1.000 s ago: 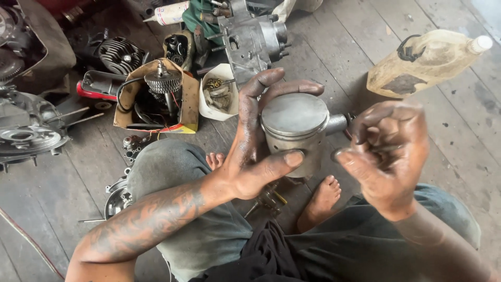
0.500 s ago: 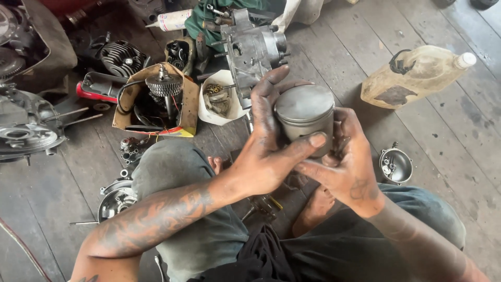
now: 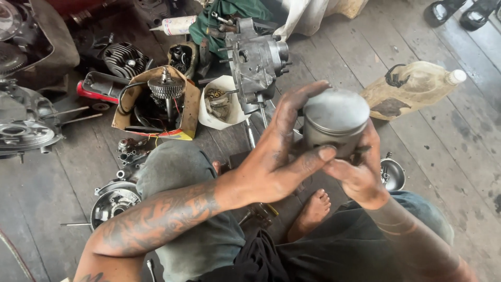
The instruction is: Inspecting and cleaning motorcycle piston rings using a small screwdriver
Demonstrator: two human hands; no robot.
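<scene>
While the grey wooden plank floor spreads beneath everything, an open brown cardboard box with a yellow edge holds gears at upper left, and a yellowish plastic jug lies at right. Centrally, the grease-blackened left hand and right hand both clamp the dull grey metal piston, crown up, above the lap.

Piston underside behind right hand

Engine crankcase, gear-filled cardboard box, white parts tub, amber oil jug, round metal cover.
</scene>
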